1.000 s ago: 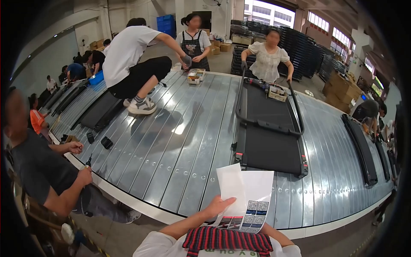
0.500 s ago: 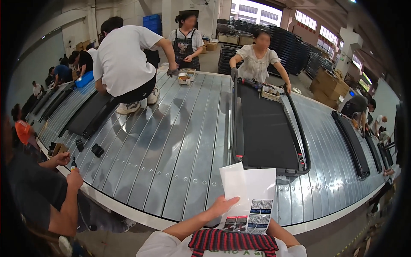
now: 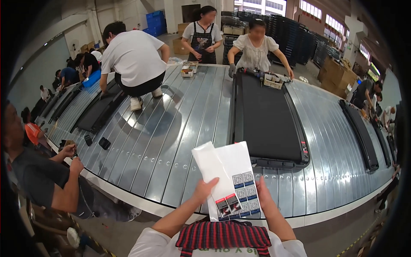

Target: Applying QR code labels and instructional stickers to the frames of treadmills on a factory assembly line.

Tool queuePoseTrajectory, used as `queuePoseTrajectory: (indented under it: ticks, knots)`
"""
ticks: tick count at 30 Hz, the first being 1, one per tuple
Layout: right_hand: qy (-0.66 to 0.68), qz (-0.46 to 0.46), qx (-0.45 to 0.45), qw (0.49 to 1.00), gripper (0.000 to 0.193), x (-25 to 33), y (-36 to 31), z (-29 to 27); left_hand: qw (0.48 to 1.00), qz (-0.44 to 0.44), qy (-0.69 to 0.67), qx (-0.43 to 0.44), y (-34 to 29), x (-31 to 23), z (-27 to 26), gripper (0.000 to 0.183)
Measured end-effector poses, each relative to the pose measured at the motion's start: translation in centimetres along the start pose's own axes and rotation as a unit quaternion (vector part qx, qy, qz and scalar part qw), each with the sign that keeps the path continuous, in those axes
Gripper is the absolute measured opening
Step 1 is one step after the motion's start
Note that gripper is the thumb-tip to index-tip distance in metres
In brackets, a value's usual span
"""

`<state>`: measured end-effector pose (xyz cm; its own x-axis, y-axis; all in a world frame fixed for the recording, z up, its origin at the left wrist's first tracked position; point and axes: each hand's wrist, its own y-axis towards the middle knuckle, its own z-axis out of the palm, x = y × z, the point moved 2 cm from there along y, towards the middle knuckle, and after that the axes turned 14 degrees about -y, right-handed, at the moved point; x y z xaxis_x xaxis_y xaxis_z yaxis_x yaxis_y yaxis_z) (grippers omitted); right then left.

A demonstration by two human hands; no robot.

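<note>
In front of my chest I hold white sticker sheets (image 3: 234, 165). They carry rows of blue-and-white square stickers and two black-and-red ones near the lower edge. My left hand (image 3: 205, 190) pinches the left side, thumb on top of a folded or separate white piece and fingers behind. Along the right edge my right hand (image 3: 264, 196) grips the sheets, its fingers partly hidden behind them. Just beyond the sheets lies a flat black treadmill (image 3: 267, 115) with red-and-black labels at its near right corner. Neither hand touches it.
A slatted metal conveyor (image 3: 184, 107) spans the area before me. A person in white (image 3: 132, 55) crouches on it at left. Across stands a worker (image 3: 257, 47) beside a small parts box (image 3: 273, 81). Another person (image 3: 38, 171) works at my left. More black units (image 3: 358, 132) lie right.
The sheets have shifted left and tilted. My right hand, mostly hidden behind them before, now shows at their right edge. The black-aproned worker across the conveyor has turned and moved right.
</note>
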<state>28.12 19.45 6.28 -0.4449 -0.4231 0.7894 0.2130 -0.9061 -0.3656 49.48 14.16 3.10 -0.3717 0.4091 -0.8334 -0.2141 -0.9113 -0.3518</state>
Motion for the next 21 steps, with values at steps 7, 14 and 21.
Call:
queuePoseTrajectory:
  ticks: [7, 14, 21]
  knots:
    - [-0.104, -0.060, -0.004, 0.993, 0.022, -0.7, -1.8, -4.5, 0.997, 0.075, 0.008, -0.004, -1.5, -0.9, 4.2, 0.031]
    - [-0.148, -0.058, -0.017, 0.987, 0.020, -0.7, -4.0, -8.5, 0.997, 0.066, 0.015, 0.021, -1.9, 1.1, 8.9, 0.031]
    - [-0.165, -0.034, -0.024, 0.985, 0.020, 0.5, -4.8, -11.3, 0.999, 0.039, -0.003, -0.009, -1.8, 2.8, 11.7, 0.032]
